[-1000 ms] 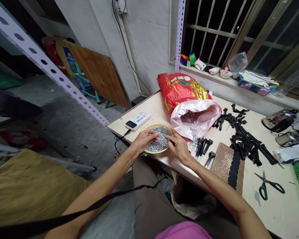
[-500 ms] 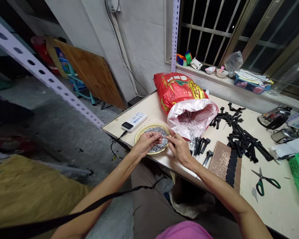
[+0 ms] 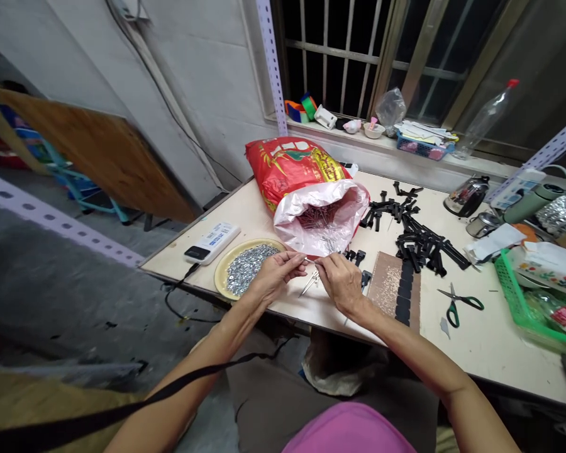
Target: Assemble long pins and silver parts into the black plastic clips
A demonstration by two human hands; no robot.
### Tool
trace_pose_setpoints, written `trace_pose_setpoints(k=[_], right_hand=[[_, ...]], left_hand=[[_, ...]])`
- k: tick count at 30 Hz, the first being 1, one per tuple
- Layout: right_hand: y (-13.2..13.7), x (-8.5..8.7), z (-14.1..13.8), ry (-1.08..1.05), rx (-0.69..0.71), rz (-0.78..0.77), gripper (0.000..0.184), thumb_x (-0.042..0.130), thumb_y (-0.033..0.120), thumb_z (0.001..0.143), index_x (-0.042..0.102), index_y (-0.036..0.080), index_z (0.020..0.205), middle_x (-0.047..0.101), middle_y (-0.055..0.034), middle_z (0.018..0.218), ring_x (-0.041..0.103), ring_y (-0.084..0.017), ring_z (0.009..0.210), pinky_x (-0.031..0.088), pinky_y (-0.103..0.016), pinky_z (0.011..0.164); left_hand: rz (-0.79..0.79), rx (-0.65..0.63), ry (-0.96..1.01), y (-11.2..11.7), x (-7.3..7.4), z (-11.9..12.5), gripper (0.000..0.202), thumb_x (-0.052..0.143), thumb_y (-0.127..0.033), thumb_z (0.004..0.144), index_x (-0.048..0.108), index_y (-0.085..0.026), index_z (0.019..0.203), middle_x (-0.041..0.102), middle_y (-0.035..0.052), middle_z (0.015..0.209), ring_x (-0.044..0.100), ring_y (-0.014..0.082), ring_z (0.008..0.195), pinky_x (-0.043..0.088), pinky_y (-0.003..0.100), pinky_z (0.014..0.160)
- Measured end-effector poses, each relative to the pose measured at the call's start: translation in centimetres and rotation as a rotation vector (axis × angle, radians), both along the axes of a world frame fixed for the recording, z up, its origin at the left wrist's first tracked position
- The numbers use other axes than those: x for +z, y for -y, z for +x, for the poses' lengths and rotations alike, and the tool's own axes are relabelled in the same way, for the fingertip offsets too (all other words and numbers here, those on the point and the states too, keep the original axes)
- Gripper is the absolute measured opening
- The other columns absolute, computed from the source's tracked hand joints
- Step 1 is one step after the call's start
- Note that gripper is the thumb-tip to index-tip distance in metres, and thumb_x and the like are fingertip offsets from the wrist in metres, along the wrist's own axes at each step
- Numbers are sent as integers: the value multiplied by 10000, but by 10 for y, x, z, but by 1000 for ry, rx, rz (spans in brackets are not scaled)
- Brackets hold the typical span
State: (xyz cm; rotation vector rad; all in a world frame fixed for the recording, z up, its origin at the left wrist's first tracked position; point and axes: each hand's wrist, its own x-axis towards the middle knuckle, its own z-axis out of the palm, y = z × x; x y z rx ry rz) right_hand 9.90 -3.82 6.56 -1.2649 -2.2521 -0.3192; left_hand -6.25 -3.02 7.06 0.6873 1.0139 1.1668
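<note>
My left hand [image 3: 277, 275] is pinched at the fingertips on a small metal piece, mostly hidden by the fingers. Facing it, my right hand [image 3: 340, 282] grips a thin metal rod [image 3: 310, 260], whose end meets the left fingertips. Both hands are held just above the table's front edge. Left of them is a yellow plate [image 3: 221, 277] full of small silvery metal pieces [image 3: 252, 267]. Behind the hands lies a red bag [image 3: 297, 170], its white mouth open towards me, with many thin metal rods [image 3: 321, 217] inside. A few loose rods [image 3: 310, 283] lie under my hands.
Black plastic parts [image 3: 422, 236] are heaped right of the bag. A brown board [image 3: 384, 283] with black pieces, scissors [image 3: 457, 305] and a green basket [image 3: 516, 302] lie farther right. A white device [image 3: 213, 242] with a cable sits by the plate. A perforated post [image 3: 273, 69] rises behind.
My hands have moved right, from over the plate to in front of the bag's mouth, staying pinched close together. The camera view has turned to the right.
</note>
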Motion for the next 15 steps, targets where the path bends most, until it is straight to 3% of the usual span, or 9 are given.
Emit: trace_pose_setpoints(k=[8,15], right_hand=[[11,-4,33,-36,-88,56,239,449,263,965,653,201,857,641,-27,770,553,-135,714,354,-252,639],[17,-9,55,-55,-183,35,230,453,256,963,660,210,875,630,-26,783,548,-131,733,342,-255,624]], left_hand=[[-115,-72,81,-5,0,40,160,794,-84,622,654,-108,695,663,-9,609,584,51,493,542,152,566],[-63,-87,27,-4,-2,68,280,870,-203,519,678,-98,692,671,-5,596,587,60,482,538,166,543]])
